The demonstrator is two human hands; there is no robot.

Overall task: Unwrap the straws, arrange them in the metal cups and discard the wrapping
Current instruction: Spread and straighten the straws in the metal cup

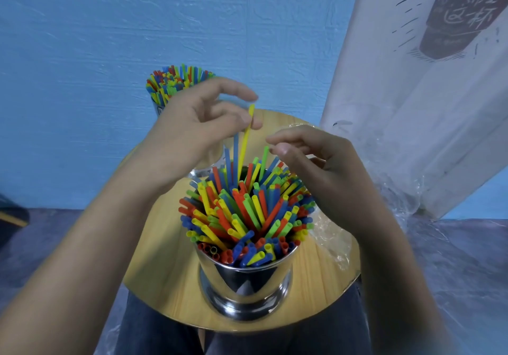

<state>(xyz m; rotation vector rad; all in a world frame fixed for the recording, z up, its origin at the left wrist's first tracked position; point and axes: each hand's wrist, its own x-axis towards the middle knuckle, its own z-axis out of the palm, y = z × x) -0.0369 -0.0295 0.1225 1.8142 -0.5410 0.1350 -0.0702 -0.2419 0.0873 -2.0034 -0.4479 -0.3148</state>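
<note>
The straws (244, 217) in the near cup (247, 280) are red, yellow, green and blue, mixed with no order. The cup is shiny silver metal with dark reflections. One yellow straw (245, 140) stands above the rest. The far cup's straws (176, 82) show the same four colours. The tray (165, 258) is pale wood with fine straight grain. The wall (110, 25) is rough blue. The banner (412, 93) is white with a dark cup drawing and dark script. The wrapping (335, 239) is clear.
</note>
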